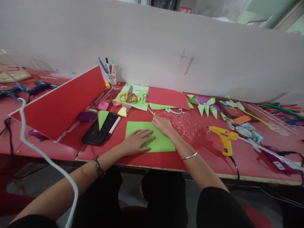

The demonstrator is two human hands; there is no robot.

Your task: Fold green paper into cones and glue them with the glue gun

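A light green paper sheet (163, 144) lies flat on the red table, close to its front edge. My left hand (136, 142) rests on the sheet's left part with fingers spread. At the sheet's upper edge my right hand (162, 125) is closed around a thin wooden stick (151, 111), whose far end points up and left. Left of the sheet, a green paper cone (102, 118) lies on a black phone (95, 134), with a white marker (114, 126) beside it. Behind the sheet are red paper (167, 97) and scissors (129, 95).
A yellow glue gun (225, 139) lies on the right, its cord over the front edge. Folded green paper pieces (206, 107) are behind it. A red board (68, 104) leans at the left, near a pen cup (111, 78). A white cable (47, 155) hangs in the left foreground.
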